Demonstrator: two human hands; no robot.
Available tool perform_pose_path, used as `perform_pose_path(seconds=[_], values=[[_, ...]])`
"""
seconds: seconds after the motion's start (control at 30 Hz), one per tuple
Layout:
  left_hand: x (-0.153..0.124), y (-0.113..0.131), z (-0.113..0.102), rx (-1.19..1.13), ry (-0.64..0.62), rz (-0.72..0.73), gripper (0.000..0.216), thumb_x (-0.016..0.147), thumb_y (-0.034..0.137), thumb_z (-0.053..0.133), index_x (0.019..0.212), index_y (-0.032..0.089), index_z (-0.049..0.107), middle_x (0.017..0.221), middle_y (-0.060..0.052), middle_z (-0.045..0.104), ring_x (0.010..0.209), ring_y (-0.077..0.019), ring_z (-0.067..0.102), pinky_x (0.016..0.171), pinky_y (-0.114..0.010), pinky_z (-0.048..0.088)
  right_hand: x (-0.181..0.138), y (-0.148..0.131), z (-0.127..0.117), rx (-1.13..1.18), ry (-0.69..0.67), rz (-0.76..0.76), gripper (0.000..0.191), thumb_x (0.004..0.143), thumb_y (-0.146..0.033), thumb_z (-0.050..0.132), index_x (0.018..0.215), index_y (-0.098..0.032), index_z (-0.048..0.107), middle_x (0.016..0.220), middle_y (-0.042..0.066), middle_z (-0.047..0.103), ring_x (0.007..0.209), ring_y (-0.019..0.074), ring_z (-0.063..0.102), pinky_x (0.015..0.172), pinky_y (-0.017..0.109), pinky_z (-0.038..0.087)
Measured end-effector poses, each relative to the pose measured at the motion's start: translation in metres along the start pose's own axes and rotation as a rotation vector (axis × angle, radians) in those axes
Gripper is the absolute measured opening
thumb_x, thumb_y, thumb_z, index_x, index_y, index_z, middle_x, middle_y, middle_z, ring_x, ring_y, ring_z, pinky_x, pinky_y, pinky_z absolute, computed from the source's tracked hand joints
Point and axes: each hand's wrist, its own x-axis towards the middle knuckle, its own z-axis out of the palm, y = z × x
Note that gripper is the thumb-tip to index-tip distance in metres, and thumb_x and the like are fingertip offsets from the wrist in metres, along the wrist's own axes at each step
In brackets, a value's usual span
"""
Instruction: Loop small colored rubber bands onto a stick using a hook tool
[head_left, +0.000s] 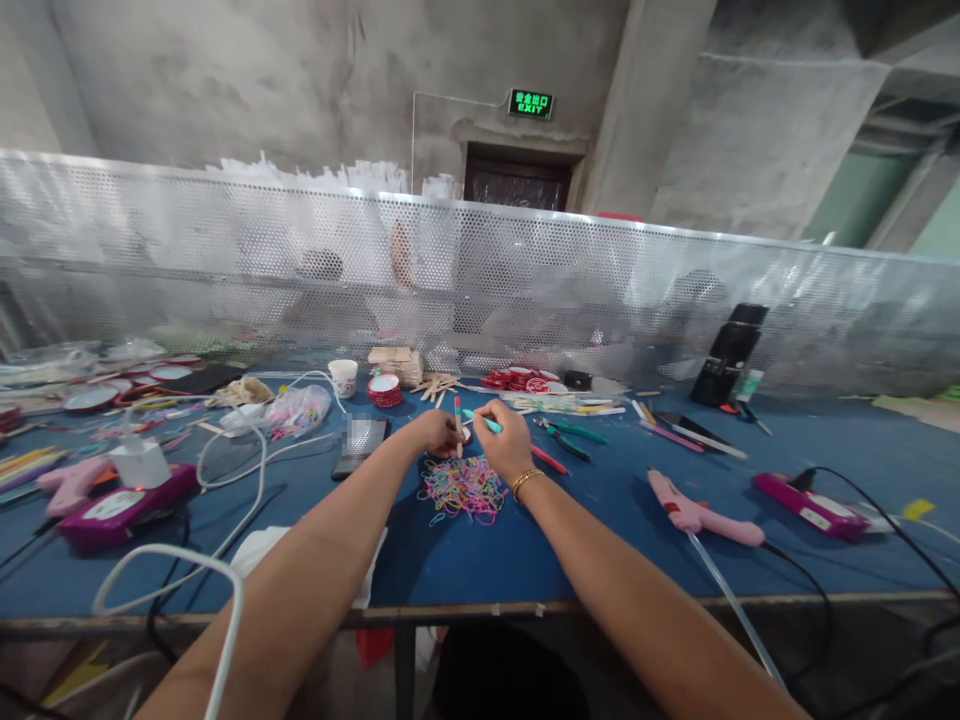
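Blue worktop (600,540) before a perforated metal screen (247,240): your left hand (435,432) pinches an upright wooden stick (458,410) with a red-and-green top; your right hand (508,445) grips a teal marker (492,425), its tip near the stick. Just below both hands lies a tangle of small multicoloured loops (465,490); a pink glue gun (697,518) lies to your right

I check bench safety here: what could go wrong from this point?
The left hand and right hand are close to the colourful pieces and might scatter them. The clear rod by the pink glue gun juts past the table edge and could get knocked. The white cable looping by the left forearm might snag.
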Motion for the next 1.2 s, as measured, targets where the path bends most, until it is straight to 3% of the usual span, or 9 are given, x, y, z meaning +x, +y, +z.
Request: perform_pose_path(seconds=[0.2,0.4,0.63,1.2], values=[[-0.0014,0.0004,0.0001,0.010,-0.009,0.006,0.015,0.073,0.024,0.076,0.075,0.013,0.065,0.052,0.002,0.062,0.049,-0.0094,0.056,0.056,-0.020,0.050,-0.0013,-0.0027,0.0012,0.007,-0.055,-0.023,0.013,0.084,-0.028,0.053,0.075,-0.023,0.060,0.068,-0.002,0.065,0.067,0.0158,0.059,0.067,0.025,0.040],[-0.0027,0.0012,0.0008,0.009,0.011,0.011,0.018,0.071,0.025,0.078,0.074,0.014,0.064,0.055,0.002,0.063,0.050,-0.0090,0.058,0.055,-0.019,0.049,0.0001,-0.0009,-0.0011,-0.033,0.010,0.023,0.012,0.083,-0.027,0.054,0.074,-0.022,0.061,0.070,-0.001,0.066,0.068,0.0162,0.060,0.069,0.026,0.041],[-0.0048,0.0013,-0.0002,0.021,-0.007,0.028,0.018,0.071,0.026,0.078,0.074,0.014,0.064,0.054,0.002,0.063,0.051,-0.0089,0.058,0.055,-0.018,0.049,-0.0016,-0.0019,0.0017,0.025,-0.053,-0.022,0.014,0.085,-0.029,0.052,0.077,-0.023,0.061,0.072,-0.001,0.067,0.070,0.0162,0.060,0.070,0.026,0.042],[0.0000,-0.0008,-0.0016,0.042,-0.004,0.012,0.016,0.072,0.024,0.077,0.076,0.013,0.067,0.056,0.001,0.064,0.051,-0.0087,0.059,0.053,-0.017,0.047,0.0006,0.0019,0.0009,0.044,0.003,0.010,0.013,0.083,-0.029,0.053,0.076,-0.022,0.061,0.071,0.000,0.065,0.069,0.0162,0.059,0.069,0.026,0.043]])
